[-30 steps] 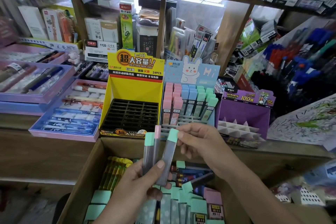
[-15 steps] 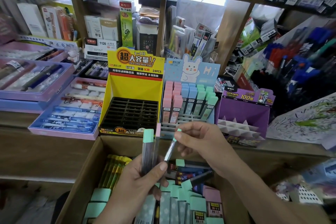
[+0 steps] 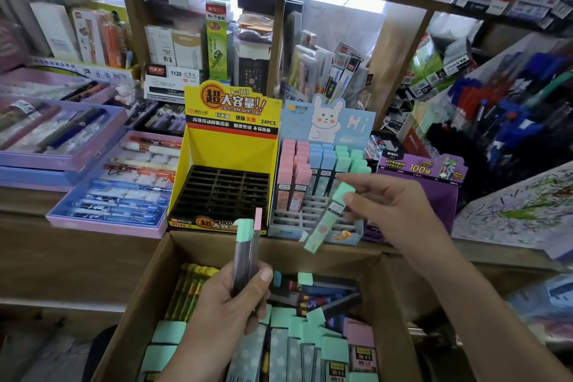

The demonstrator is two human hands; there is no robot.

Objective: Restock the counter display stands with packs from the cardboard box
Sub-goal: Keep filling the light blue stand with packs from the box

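Note:
My left hand [image 3: 226,316] grips two upright packs [image 3: 245,254] over the cardboard box [image 3: 145,285], one with a mint-green cap and one with a pink cap behind it. My right hand [image 3: 393,211] pinches a single mint-capped pack [image 3: 328,215] by its top, tilted, in front of the blue rabbit display stand [image 3: 322,183]. That stand holds pink, blue and green packs in its back rows, with bare grid slots at the front. The yellow display stand [image 3: 229,164] beside it has a black grid with nothing in it. Several more packs lie in the box.
A purple display stand [image 3: 421,183] sits right of the rabbit stand. Lilac pen trays [image 3: 105,195] lie on the counter to the left. Shelves crowded with stationery rise behind, and a rack of blue and red pens [image 3: 508,108] stands at the right.
My right hand has pulled one mint-capped pack out of the bundle in my left hand and carried it up and right toward the rabbit stand. Two packs stay in my left hand.

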